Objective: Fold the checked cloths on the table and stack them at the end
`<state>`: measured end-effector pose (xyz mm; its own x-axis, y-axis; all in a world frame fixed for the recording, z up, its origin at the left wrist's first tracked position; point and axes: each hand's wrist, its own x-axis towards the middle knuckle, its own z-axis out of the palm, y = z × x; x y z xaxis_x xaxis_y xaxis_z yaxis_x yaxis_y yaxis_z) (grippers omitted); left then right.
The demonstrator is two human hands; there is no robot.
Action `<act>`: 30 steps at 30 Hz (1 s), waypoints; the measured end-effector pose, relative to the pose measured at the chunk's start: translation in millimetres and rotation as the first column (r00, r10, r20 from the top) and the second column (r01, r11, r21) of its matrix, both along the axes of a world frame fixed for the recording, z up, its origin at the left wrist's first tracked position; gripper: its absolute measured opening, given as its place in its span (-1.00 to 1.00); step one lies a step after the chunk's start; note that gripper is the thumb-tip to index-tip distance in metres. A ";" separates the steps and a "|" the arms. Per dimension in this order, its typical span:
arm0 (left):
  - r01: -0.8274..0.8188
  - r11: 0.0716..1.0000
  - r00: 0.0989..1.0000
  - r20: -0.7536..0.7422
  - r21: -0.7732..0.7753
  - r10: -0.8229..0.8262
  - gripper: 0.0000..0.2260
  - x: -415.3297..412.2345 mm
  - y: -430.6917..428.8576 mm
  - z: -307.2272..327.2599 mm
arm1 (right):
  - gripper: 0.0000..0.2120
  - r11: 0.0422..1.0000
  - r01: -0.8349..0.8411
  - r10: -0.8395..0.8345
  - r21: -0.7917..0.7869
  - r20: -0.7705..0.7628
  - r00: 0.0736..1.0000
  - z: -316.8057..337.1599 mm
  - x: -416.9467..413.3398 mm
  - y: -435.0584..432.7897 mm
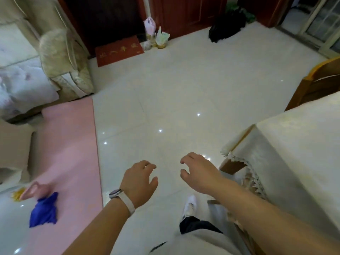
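Turning right to the table (301, 142) seems the first need — left hand (139, 183) and right hand (200, 172) are empty, fingers loosely curled.

Hands: 2 are counted, left hand (140, 183), right hand (199, 173). 1 watch (116, 193) is seen. Furniture: 1 table (303, 144), 1 chair (316, 85), 1 armchair (62, 57) are counted. Mats: 2 are found, i.e. 1 pink mat (70, 153) and 1 red doormat (119, 50). 1 blue cloth (45, 211) and 1 pink slipper (35, 190) are noted. Small bags (161, 38): approx. 3 are made out, though the blur leaves the no. unsure. 1 black bag (227, 28) is seen. 1 white shoe (189, 205) is counted.
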<state>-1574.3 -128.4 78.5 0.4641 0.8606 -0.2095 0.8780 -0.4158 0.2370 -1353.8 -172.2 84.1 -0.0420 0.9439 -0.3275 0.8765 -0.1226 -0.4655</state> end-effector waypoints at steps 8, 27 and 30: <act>0.089 0.996 0.992 0.088 0.028 -0.091 -0.62 63.5 89.4 26.9 | -0.64 0.997 0.075 -0.075 0.019 -0.029 0.997 3.5 57.2 80.0; 0.313 0.950 0.938 0.153 0.021 -0.312 -0.57 177.3 348.4 13.2 | -0.62 0.942 0.334 -0.333 -0.014 0.062 0.941 4.6 140.5 268.9; 0.350 0.936 0.921 0.169 0.028 -0.350 -0.55 193.8 420.7 18.8 | -0.60 0.924 0.381 -0.378 -0.025 0.079 0.923 13.7 148.4 325.1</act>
<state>-1380.4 292.3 97.3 0.7643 0.6365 -0.1038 0.6236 -0.6884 0.3704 -1205.4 152.9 97.8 0.3414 0.8708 -0.3538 0.7915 -0.4693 -0.3915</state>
